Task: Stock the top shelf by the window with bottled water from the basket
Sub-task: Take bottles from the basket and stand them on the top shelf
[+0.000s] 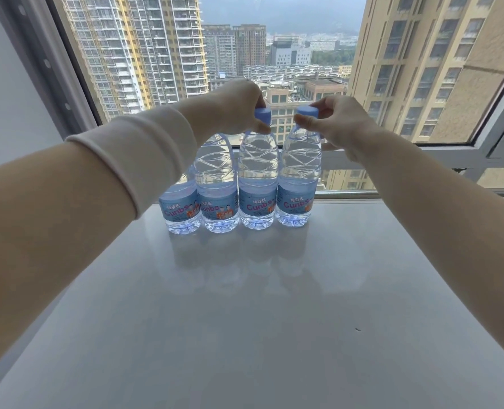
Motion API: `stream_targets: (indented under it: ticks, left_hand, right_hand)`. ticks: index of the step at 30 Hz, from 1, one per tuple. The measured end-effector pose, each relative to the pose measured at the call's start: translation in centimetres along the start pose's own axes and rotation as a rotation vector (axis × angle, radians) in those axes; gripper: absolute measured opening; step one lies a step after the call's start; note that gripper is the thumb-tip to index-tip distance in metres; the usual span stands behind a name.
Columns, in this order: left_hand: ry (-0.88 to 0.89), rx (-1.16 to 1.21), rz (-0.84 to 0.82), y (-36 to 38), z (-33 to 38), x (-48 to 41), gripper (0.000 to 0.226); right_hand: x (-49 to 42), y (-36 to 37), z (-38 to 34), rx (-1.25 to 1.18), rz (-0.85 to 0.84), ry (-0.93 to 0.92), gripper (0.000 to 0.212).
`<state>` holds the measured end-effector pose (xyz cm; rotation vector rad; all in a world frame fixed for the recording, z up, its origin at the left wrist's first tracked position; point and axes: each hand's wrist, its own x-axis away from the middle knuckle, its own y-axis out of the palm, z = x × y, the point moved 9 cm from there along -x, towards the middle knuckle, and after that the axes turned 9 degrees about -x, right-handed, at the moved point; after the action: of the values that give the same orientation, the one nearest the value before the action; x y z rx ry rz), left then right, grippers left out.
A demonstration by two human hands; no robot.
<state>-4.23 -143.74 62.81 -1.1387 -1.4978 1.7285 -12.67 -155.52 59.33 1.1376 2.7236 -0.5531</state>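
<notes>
Pinching cap (263, 115) of 3rd bottle (258, 178) w/ L hand (239, 110), cap (307, 112) of 4th bottle (299, 172) w/ R hand (339, 125).

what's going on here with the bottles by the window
A person is lining up water bottles on the grey shelf by the window. Four stand upright in a row. The left hand pinches the top of the third bottle, and the right hand pinches the cap of the rightmost bottle; both bottles sit on the shelf. The leftmost bottle and second bottle stand free of the hands. No basket is in view.
</notes>
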Motion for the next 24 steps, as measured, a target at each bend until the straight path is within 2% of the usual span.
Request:
stream_targets:
  ticks: [5,11,14,18,21,24]
  left_hand:
    - [-0.004,0.009,-0.014,0.1,-0.2,-0.1,0.042]
    - [-0.017,0.013,0.01,0.5,0.2,0.6,0.042]
    - [-0.031,0.012,0.006,0.8,0.5,1.2,0.047]
    - [-0.029,-0.044,0.023,0.8,1.3,2.8,0.061]
    - [-0.011,-0.092,0.103,-0.2,2.4,5.0,0.063]
    - [0.008,-0.17,0.103,-0.4,4.6,7.7,0.064]
  right_hand:
    - [0.0,0.1,0.1,-0.001,0.021,-0.012,0.044]
    - [0.6,0.0,-0.1,0.132,0.099,-0.12,0.048]
    - [0.7,0.3,-0.4,0.199,0.063,-0.104,0.053]
    - [2.2,-0.2,-0.7,0.377,0.027,-0.069,0.062]
    - [4.6,-1.6,-1.4,0.569,0.086,-0.109,0.061]
    - [8.0,-3.0,-1.8,0.686,0.106,-0.155,0.06]
